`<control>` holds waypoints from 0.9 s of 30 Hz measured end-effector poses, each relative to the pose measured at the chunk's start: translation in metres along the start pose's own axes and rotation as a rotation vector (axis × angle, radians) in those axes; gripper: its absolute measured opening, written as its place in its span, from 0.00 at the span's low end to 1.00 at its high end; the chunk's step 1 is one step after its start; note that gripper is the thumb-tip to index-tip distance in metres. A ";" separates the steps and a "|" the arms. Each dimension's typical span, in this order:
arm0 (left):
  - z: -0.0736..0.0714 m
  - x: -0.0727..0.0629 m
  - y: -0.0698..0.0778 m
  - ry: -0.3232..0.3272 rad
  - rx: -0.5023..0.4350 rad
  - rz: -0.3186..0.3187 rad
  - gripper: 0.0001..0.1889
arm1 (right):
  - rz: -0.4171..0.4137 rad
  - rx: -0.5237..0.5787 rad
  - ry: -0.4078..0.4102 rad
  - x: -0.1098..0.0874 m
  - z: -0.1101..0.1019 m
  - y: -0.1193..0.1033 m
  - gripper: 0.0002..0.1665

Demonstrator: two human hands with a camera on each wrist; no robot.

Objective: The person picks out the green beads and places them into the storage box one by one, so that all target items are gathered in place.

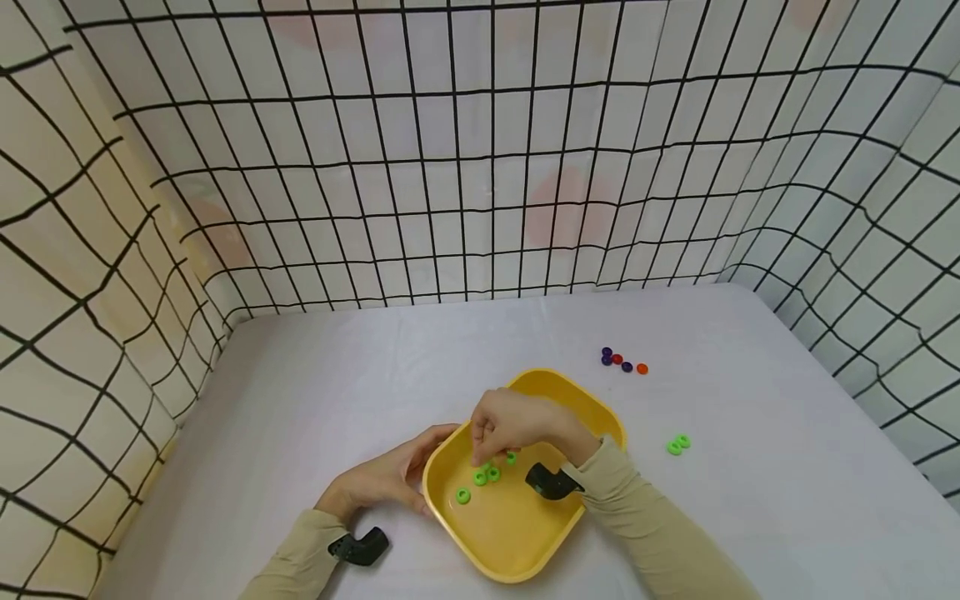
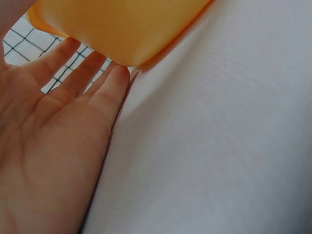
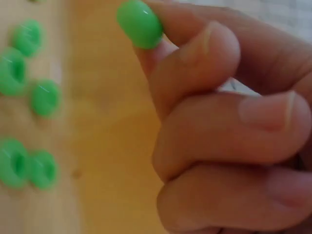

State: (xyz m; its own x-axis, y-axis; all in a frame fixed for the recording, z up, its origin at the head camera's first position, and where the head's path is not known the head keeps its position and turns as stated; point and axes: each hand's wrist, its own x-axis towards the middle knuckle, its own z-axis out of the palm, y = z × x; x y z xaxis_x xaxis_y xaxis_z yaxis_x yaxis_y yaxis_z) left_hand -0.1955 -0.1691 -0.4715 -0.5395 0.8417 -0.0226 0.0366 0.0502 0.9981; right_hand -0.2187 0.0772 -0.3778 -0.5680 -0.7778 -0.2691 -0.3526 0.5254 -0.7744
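A yellow plastic tray (image 1: pixel 510 550) stands on the white table, with several green ring-shaped beads (image 1: pixel 480 477) on its floor. My left hand (image 1: pixel 386 477) touches the tray's left outer wall, its fairly straight fingers (image 2: pixel 109 90) against the side in the left wrist view. Over the tray, my right hand (image 1: pixel 517 421) pinches one green bead (image 3: pixel 139 23) between thumb and index finger. The other fingers of that hand are curled. Several more green beads (image 3: pixel 45 97) lie beneath it in the right wrist view.
Beyond the tray to the right lie several dark purple, red and orange beads (image 1: pixel 617 359). Two green beads (image 1: pixel 675 447) rest on the table right of the tray. Black wire mesh (image 1: pixel 491 154) rises along the back and both sides of the table (image 1: pixel 315 375).
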 end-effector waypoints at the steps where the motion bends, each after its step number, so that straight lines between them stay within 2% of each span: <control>1: 0.000 0.000 0.000 0.001 0.001 -0.003 0.51 | 0.010 -0.039 -0.041 0.004 0.005 -0.002 0.11; 6: -0.001 0.000 -0.001 -0.005 0.009 -0.020 0.51 | 0.048 -0.274 -0.228 0.020 0.026 -0.012 0.19; 8: -0.001 0.000 -0.002 -0.009 0.013 -0.015 0.51 | 0.076 -0.358 -0.279 0.023 0.030 -0.014 0.20; 10: -0.002 0.001 -0.002 -0.015 0.017 -0.009 0.52 | 0.113 -0.397 -0.313 0.024 0.033 -0.016 0.21; 14: -0.001 0.002 -0.002 -0.022 0.022 0.012 0.52 | 0.154 -0.402 -0.330 0.023 0.035 -0.017 0.21; 19: -0.001 0.005 -0.001 -0.022 0.015 -0.005 0.52 | 0.155 -0.400 -0.291 0.019 0.034 -0.016 0.19; 27: -0.001 0.003 -0.002 -0.029 -0.008 0.017 0.53 | 0.163 -0.369 -0.252 0.017 0.034 -0.017 0.21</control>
State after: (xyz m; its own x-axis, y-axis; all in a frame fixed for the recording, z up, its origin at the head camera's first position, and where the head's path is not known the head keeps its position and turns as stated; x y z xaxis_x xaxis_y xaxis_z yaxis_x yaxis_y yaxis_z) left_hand -0.1985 -0.1672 -0.4730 -0.5147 0.8574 -0.0067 0.0390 0.0312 0.9988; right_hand -0.1972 0.0439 -0.3884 -0.4554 -0.7107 -0.5362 -0.5409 0.6992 -0.4674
